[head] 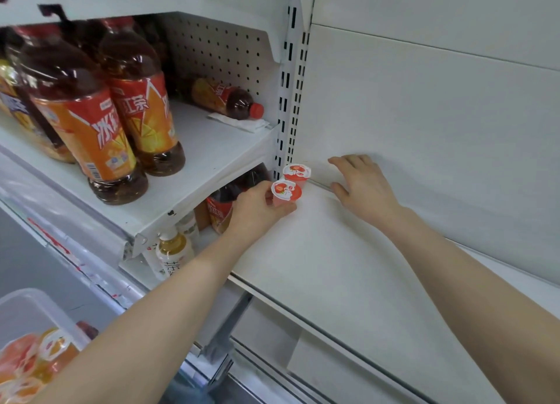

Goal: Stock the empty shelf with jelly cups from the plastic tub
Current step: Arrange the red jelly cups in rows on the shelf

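Jelly cup [286,191] in grip of left hand [254,211] on shelf [318,252]; right hand [362,187] flat.

Up and left of the left hand [257,212], the front bottle [81,131] has big white letters 冰红 on orange. Low on it is a bar code [93,171], and its numbers are too small to read. The second bottle [139,100] next to it shows 红茶. Above the hand, the lying bottle [227,99] has sideways letters, too blurry to read. Just left of the hand, the low bottle [219,212] has blurry white letters. Below the hand, the pale bottle [174,252] has dark letters, not clear. The cup [286,190] in the hand and the back cup [297,172] have strawberry lids with words too tiny to read.
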